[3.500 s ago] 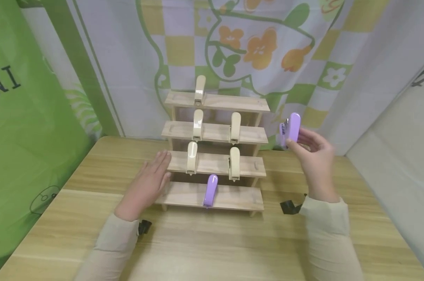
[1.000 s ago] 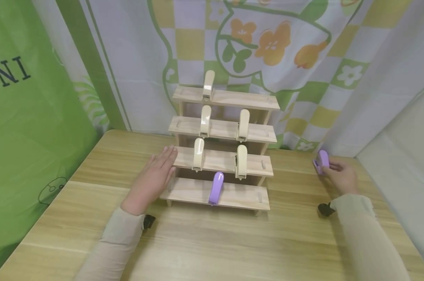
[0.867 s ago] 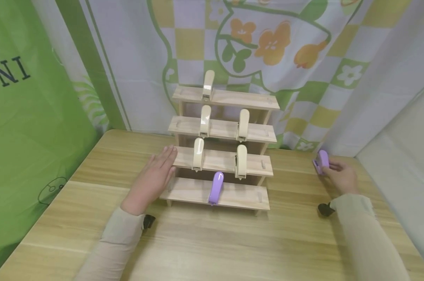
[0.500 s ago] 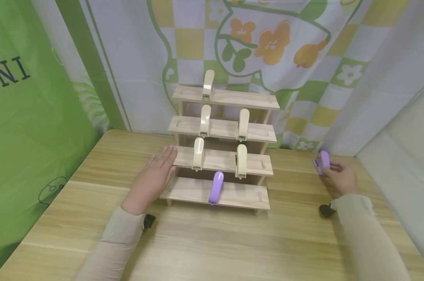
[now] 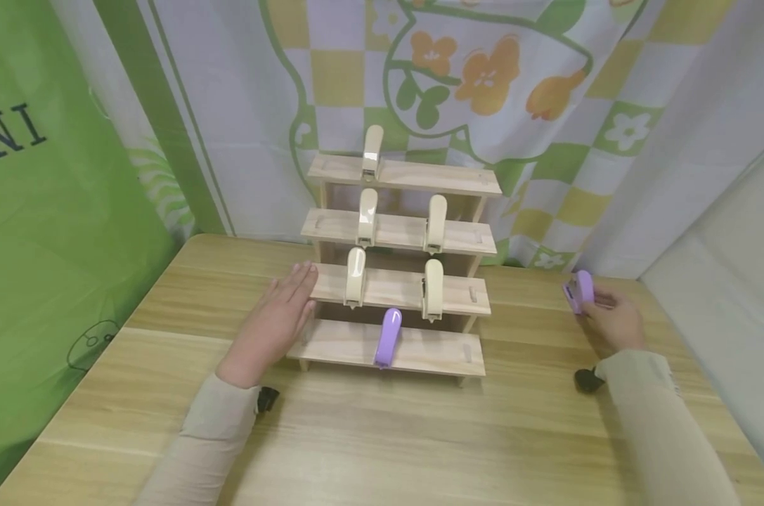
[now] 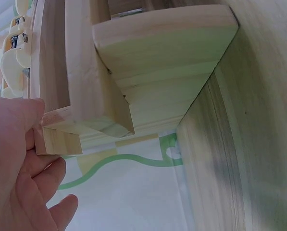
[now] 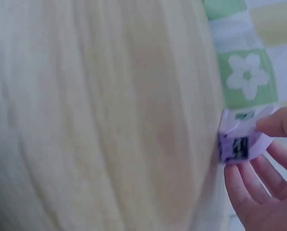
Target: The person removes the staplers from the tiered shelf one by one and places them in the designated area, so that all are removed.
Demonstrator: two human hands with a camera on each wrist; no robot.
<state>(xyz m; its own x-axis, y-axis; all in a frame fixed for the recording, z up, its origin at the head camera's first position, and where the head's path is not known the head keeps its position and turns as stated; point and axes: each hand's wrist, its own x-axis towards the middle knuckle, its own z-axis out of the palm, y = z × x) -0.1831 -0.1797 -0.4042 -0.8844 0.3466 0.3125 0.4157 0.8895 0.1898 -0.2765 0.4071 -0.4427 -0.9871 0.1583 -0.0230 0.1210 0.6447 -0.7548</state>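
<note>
At the right back of the table, my right hand (image 5: 617, 320) pinches a purple stapler (image 5: 584, 289) between thumb and fingers. The right wrist view shows this stapler (image 7: 239, 139) at the table's edge beside the curtain. My left hand (image 5: 269, 327) rests against the left end of the tiered wooden shelf (image 5: 331, 344), its fingers extended. In the left wrist view, the fingertips touch the shelf's wood (image 6: 61, 118). Another purple stapler (image 5: 389, 339) stands on the lowest tier. Cream staplers stand above it: a pair on the second tier (image 5: 394, 284), another pair on the third, and one cream stapler (image 5: 372, 152) on top.
The shelf stands toward the back of a wood-grain table (image 5: 382, 436). Behind it hangs a patterned curtain (image 5: 483, 77). A green cloth (image 5: 46, 197) hangs on the left, and a pale wall (image 5: 729, 281) rises at the right.
My right hand has carried the purple stapler from the air beside the shelf down to the table's right back, and has stayed there for the last second. My left hand keeps its place.
</note>
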